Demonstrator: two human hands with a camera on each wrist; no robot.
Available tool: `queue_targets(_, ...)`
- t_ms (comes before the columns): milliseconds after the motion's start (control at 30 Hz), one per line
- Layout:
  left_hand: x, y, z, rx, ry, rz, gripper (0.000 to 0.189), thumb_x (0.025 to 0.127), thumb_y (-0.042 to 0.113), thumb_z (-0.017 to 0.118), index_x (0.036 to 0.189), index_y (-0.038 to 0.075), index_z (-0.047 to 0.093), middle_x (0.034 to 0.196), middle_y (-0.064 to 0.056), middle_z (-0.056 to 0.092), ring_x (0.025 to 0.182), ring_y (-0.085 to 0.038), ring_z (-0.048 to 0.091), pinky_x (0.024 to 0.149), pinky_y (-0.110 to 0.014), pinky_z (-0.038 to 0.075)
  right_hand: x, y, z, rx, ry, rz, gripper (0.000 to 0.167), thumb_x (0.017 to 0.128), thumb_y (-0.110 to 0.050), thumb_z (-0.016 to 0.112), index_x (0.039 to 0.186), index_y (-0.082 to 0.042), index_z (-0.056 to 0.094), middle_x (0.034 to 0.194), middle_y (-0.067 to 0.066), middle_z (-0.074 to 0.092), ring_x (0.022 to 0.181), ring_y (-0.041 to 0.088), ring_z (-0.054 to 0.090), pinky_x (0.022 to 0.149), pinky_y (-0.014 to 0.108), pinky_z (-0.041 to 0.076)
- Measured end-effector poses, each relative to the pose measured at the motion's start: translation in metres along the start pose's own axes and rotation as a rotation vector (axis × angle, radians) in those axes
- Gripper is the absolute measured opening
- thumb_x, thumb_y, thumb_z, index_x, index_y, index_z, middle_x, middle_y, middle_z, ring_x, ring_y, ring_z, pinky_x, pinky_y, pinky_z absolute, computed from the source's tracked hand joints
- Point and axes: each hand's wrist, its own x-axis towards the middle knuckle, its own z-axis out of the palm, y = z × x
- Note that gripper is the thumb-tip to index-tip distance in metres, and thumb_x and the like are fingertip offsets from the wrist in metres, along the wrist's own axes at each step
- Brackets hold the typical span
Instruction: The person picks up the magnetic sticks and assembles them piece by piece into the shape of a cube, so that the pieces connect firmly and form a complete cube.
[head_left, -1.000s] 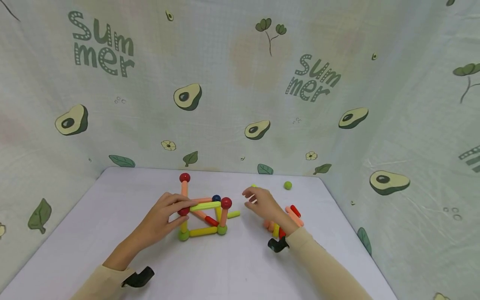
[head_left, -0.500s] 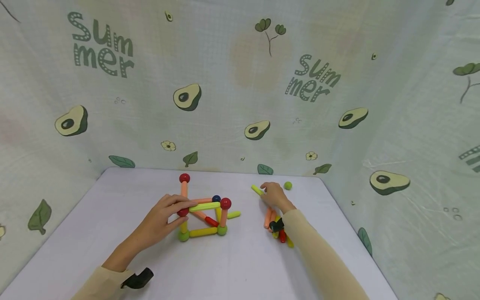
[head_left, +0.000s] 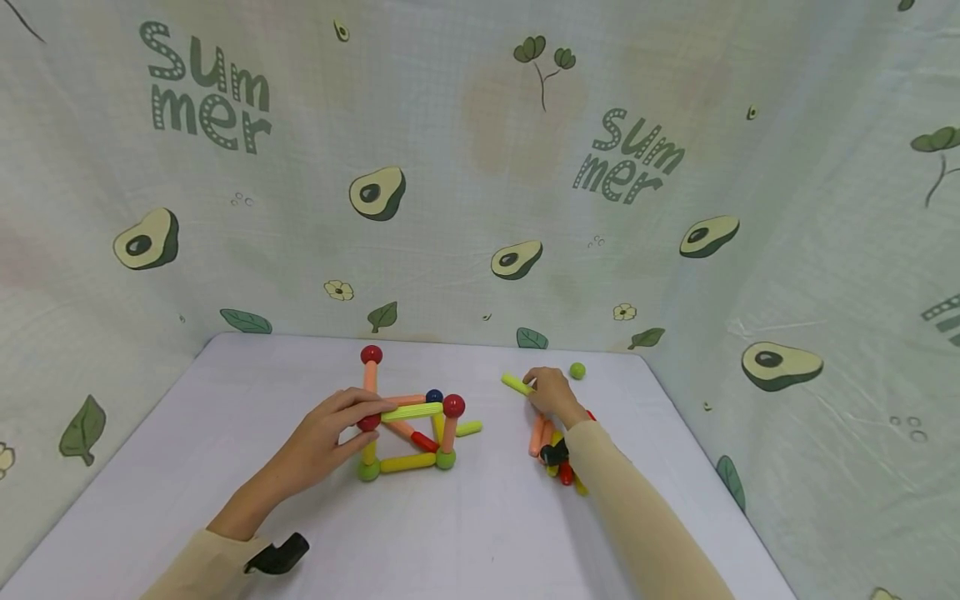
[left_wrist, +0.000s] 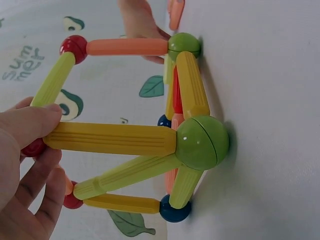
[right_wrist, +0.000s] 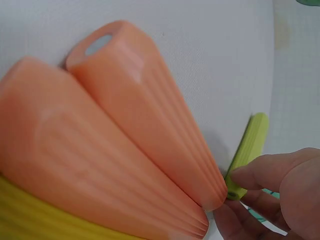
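A frame of magnetic sticks and balls (head_left: 408, 462) stands on the table in the head view. My left hand (head_left: 318, 440) holds its red ball (left_wrist: 35, 148), where a lime stick (head_left: 412, 412) and a yellow stick (left_wrist: 112, 138) meet. Another red ball (head_left: 453, 406) sits at the lime stick's far end. Farther right, my right hand (head_left: 551, 392) pinches the end of a loose lime-green magnetic stick (right_wrist: 250, 145) between thumb and fingers. That stick lies on the table, and its near end is partly hidden by the fingers.
Below the right hand lies a pile of loose sticks, among them salmon ones (right_wrist: 150, 110) and a red one (head_left: 566, 473), partly covered by the wrist. A green ball (head_left: 577, 371) rests beyond that hand. A patterned cloth (head_left: 450, 208) hangs behind the table.
My right hand has moved right from near the frame to the loose lime-green stick and now pinches it. The left hand stays on the red ball.
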Motion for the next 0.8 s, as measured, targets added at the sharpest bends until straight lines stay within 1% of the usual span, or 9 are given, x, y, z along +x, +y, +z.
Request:
queue_targets(100,0.000,0.000,0.001,-0.015,-0.003,-0.005,0.069,0.086,0.002,0.088,0.144,0.033,0.066,0.132,0.011,0.062,0.118,-0.012,0.059,0.094,-0.033,0.060,-0.001,0.001,0.000,-0.001,-0.007,-0.002,0.029,0.092,0.002,0.070,0.120,-0.003,0.074,0.106,0.015,0.071,0.091,0.027,0.064,0.081,0.039,0.058)
queue_targets(267,0.000,0.002,0.000,-0.025,-0.010,-0.020,0.069,0.087,0.002,0.087,0.144,0.033,0.066,0.131,0.012,0.062,0.117,-0.011,0.059,0.093,-0.029,0.060,-0.003,0.000,0.002,-0.014,-0.007,-0.003,0.025,0.093,0.000,0.071,0.117,-0.004,0.075,0.103,0.013,0.070,0.088,0.026,0.062,0.077,0.037,0.057)
queue_targets(367,0.000,0.002,0.000,-0.026,-0.011,-0.021,0.068,0.087,0.002,0.086,0.144,0.033,0.066,0.131,0.012,0.062,0.117,-0.011,0.059,0.093,-0.029,0.060,-0.003,0.000,0.001,-0.020,-0.009,-0.007,0.024,0.093,0.000,0.072,0.117,-0.004,0.075,0.103,0.013,0.070,0.088,0.026,0.062,0.077,0.035,0.057)
queue_targets(567,0.000,0.003,0.000,-0.017,-0.004,-0.011,0.069,0.086,0.002,0.087,0.144,0.033,0.066,0.130,0.012,0.062,0.116,-0.011,0.058,0.092,-0.029,0.060,-0.004,0.001,0.001,-0.014,-0.016,-0.031,0.025,0.094,0.000,0.072,0.118,-0.004,0.074,0.105,0.015,0.071,0.086,0.026,0.063,0.071,0.034,0.058)
queue_targets(633,0.001,0.002,0.000,-0.018,0.000,-0.006,0.069,0.086,0.002,0.087,0.144,0.033,0.066,0.130,0.012,0.062,0.116,-0.011,0.058,0.092,-0.029,0.060,-0.005,0.000,0.001,-0.029,-0.009,-0.049,0.025,0.094,-0.001,0.073,0.119,-0.005,0.075,0.109,0.015,0.071,0.090,0.026,0.064,0.076,0.036,0.059)
queue_targets(700,0.001,0.001,0.000,-0.018,0.004,0.004,0.069,0.086,0.001,0.087,0.143,0.033,0.067,0.130,0.012,0.062,0.116,-0.010,0.059,0.092,-0.029,0.060,-0.007,-0.003,0.002,-0.053,0.003,-0.088,0.025,0.095,-0.003,0.074,0.120,-0.007,0.075,0.112,0.014,0.071,0.097,0.027,0.065,0.086,0.041,0.060)
queue_targets(767,0.001,0.001,0.000,-0.018,0.004,0.011,0.069,0.085,0.001,0.088,0.143,0.033,0.067,0.130,0.012,0.062,0.116,-0.010,0.059,0.092,-0.029,0.060,-0.009,-0.009,0.002,-0.056,0.010,-0.147,0.024,0.096,-0.003,0.074,0.120,-0.007,0.076,0.114,0.012,0.072,0.103,0.028,0.065,0.096,0.045,0.057)
queue_targets(800,0.001,0.001,0.000,-0.019,0.005,0.014,0.069,0.085,0.001,0.088,0.143,0.032,0.067,0.130,0.011,0.062,0.116,-0.010,0.059,0.092,-0.029,0.060,-0.011,-0.012,0.002,-0.050,0.001,-0.180,0.025,0.096,-0.003,0.074,0.120,-0.008,0.077,0.116,0.011,0.072,0.106,0.029,0.065,0.100,0.047,0.056)
